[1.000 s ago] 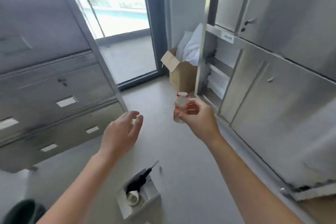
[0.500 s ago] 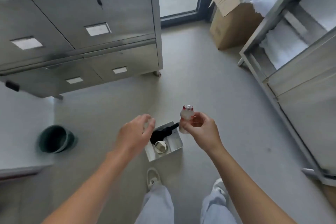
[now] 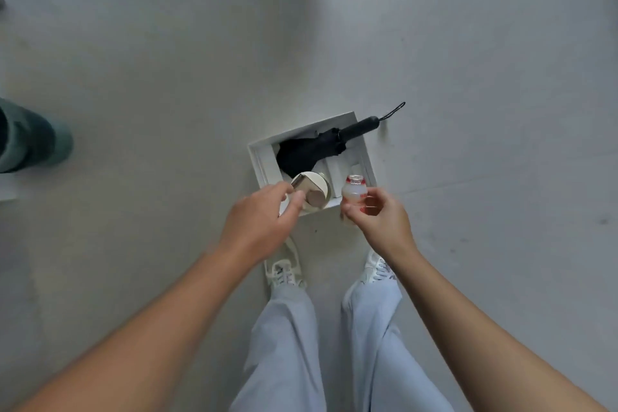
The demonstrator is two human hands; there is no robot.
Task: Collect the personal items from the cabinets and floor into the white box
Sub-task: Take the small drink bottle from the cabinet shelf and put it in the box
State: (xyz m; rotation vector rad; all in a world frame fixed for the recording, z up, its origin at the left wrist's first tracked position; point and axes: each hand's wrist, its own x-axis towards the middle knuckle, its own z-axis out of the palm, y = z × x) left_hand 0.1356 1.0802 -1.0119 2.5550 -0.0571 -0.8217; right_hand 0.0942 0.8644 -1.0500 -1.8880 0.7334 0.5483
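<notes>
The white box [image 3: 261, 157] sits on the floor [image 3: 167, 77] just ahead of the person's shoes, now directly below the camera after the view has swung down from the cabinets. A black umbrella [image 3: 317, 147] and a cream round item [image 3: 312, 189] lie inside. The right hand [image 3: 381, 217] grips a small red-capped bottle [image 3: 353, 191] over the box's 5 o'clock corner; the left hand [image 3: 264, 221], fingers loosely curled and empty, reaches toward its 7 o'clock edge. The bottle looks about to go in.
</notes>
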